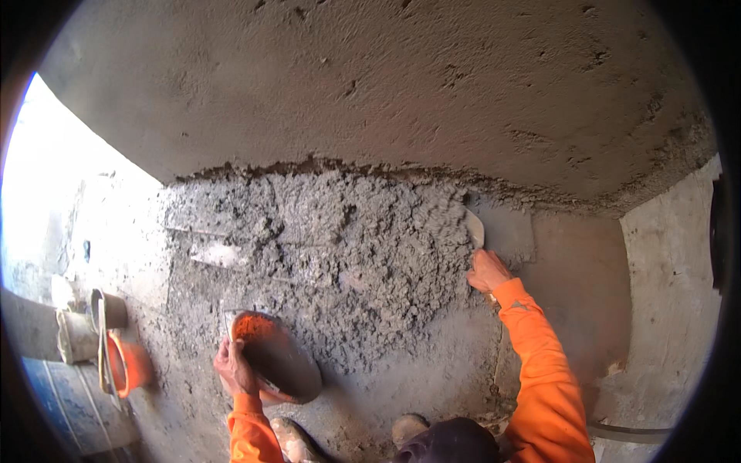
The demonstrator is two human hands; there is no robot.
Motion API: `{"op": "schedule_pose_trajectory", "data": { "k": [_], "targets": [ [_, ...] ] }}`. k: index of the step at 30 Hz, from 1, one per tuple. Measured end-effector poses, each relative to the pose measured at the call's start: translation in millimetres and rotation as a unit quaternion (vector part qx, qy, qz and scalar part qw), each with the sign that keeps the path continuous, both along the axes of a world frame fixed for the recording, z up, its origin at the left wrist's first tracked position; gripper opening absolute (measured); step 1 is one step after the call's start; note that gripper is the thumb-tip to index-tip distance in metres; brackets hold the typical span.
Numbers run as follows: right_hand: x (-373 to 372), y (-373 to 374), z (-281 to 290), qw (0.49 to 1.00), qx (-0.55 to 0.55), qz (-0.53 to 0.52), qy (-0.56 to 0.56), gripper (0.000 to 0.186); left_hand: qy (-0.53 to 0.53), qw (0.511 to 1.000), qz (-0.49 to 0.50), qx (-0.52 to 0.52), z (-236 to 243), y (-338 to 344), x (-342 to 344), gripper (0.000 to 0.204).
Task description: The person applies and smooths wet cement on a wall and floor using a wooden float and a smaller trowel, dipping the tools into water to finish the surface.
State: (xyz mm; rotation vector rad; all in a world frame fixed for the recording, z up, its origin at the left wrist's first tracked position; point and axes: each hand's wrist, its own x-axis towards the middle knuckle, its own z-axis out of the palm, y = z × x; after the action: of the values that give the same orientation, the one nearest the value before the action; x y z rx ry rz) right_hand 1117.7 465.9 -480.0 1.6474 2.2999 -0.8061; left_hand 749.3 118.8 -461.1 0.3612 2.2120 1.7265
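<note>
My left hand [235,369] is closed on the rim of an orange bucket [287,356], which is tilted and has grey mortar caked inside. At the right, my right hand [488,270] grips a trowel [475,229]; its handle is hidden in the fingers. The pale blade stands at the right edge of a rough bed of wet grey mortar [370,255] spread along the foot of the wall. Beside the blade lies a smoother grey patch [505,231].
A rough plastered wall [370,85] rises at the far side, and a paler wall [671,285] borders the right. At the left stand an orange tub [133,366], a whitish bucket [76,337], a dark bucket [113,310] and a blue striped object [77,405]. My shoe [293,441] shows below.
</note>
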Motion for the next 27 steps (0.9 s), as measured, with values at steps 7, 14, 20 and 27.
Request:
{"op": "schedule_pose_trajectory", "data": {
  "k": [7,14,20,27],
  "targets": [
    [20.0,-41.0,1.7,0.968,-0.064,-0.114,0.216,0.034,0.188,0.954,-0.021,-0.235,21.8,-33.6,0.1,0.020],
    [43.6,-43.5,-15.3,0.948,-0.187,-0.167,0.193,0.008,0.029,0.984,0.059,-0.167,30.9,-30.6,22.7,0.023],
    [-63.1,-116.1,-42.0,0.974,-0.057,0.166,0.144,0.021,-0.022,0.995,0.085,-0.052,7.4,-5.8,29.1,0.021],
    [7.4,-164.0,-44.6,0.966,-0.038,-0.005,0.255,0.015,-0.034,0.995,0.089,-0.006,1.1,17.6,35.7,0.022]
  ]
}}
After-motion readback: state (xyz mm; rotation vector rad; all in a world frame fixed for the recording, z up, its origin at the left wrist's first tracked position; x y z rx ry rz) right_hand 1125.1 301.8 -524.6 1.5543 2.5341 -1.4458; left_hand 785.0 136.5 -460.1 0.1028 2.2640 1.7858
